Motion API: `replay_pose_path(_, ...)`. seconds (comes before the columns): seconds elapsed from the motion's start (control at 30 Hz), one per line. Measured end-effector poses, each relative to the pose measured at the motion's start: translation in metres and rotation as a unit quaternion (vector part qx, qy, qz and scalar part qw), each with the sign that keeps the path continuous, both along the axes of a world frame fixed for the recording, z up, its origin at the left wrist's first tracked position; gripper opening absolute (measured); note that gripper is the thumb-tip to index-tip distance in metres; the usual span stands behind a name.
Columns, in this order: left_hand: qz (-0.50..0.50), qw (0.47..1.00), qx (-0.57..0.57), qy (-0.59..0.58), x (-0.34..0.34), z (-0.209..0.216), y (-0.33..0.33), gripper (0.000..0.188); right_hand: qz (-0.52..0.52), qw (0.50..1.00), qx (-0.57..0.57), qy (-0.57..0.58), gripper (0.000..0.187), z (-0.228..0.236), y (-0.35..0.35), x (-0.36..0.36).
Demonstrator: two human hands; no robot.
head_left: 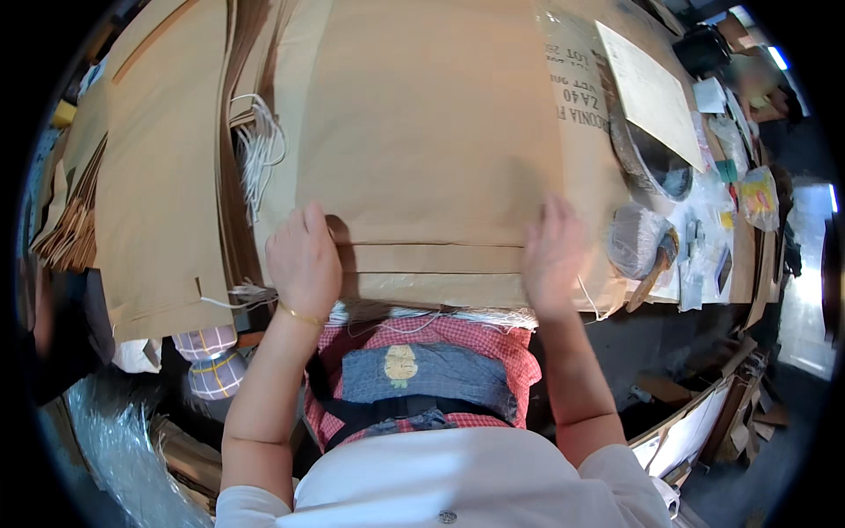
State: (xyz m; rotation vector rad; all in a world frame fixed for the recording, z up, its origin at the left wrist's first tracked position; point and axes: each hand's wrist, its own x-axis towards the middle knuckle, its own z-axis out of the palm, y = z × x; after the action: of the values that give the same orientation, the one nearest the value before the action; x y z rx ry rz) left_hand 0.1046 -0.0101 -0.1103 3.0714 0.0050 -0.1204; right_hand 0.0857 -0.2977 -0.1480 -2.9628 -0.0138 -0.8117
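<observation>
Workshop | piled brown paper (418,132) | white string (258,154) | wooden-handled brush (649,281) | clear plastic film (119,449)

Around the middle paper (422,141), a paper stack (163,185) lies at nine o'clock, string (258,154) between them; a sheet (651,92) lies at two o'clock, a brush (648,285) at four, cloth (466,371) at six.

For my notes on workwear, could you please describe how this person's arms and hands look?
The left hand and right hand are ungloved, the right blurred. A thin yellowish bracelet circles the left wrist. Both forearms are bare below short white sleeves.
</observation>
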Motion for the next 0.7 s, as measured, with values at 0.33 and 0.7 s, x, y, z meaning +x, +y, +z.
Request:
replay_pose_path(0.33, -0.164, 0.985, -0.039, 0.024, -0.021, -0.016, 0.024, 0.11, 0.0, 0.98, 0.08, 0.18, 0.078, -0.002, -0.012, -0.032)
replay_pose_path(0.7, -0.172, 0.984, -0.036, -0.031, -0.023, -0.03, 0.022, 0.104, -0.153, 0.932, 0.306, 0.118, 0.032, 0.0, -0.037, -0.012)
